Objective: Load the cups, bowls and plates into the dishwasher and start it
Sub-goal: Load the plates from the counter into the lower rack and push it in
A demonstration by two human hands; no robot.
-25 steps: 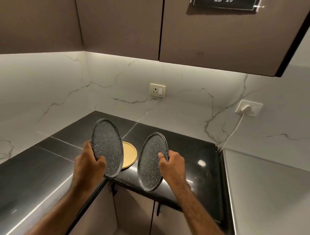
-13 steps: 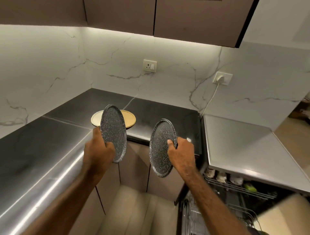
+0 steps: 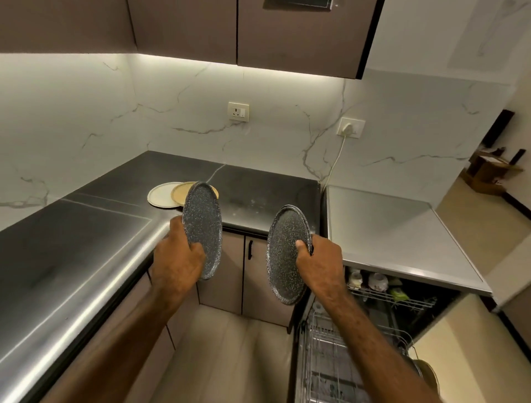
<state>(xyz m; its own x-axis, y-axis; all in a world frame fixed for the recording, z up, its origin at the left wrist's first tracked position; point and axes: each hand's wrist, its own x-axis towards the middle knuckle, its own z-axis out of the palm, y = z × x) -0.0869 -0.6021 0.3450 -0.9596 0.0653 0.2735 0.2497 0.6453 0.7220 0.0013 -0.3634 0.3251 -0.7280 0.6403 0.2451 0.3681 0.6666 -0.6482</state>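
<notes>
No lettering, brand or number is showing legibly; a dark plaque (image 3: 297,3) on the upper cabinet (image 3: 301,37) is running off the frame's top, unreadable.

Dim, warm kitchen, lit from under the cabinets (image 3: 287,34).
I see the strip light (image 3: 244,65) washing the wall (image 3: 273,149), glare streaking the counter (image 3: 71,302) edge, lines bowing at the borders, blur lower right.

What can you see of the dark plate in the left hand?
The dark plate is round, flat, low-rimmed, dark grey with fine pale speckles, stone-like. It stands nearly upright in the air before the counter. The left hand grips its lower left rim, thumb on the face. Nothing else touches it; it partly hides a tan plate behind.
</notes>
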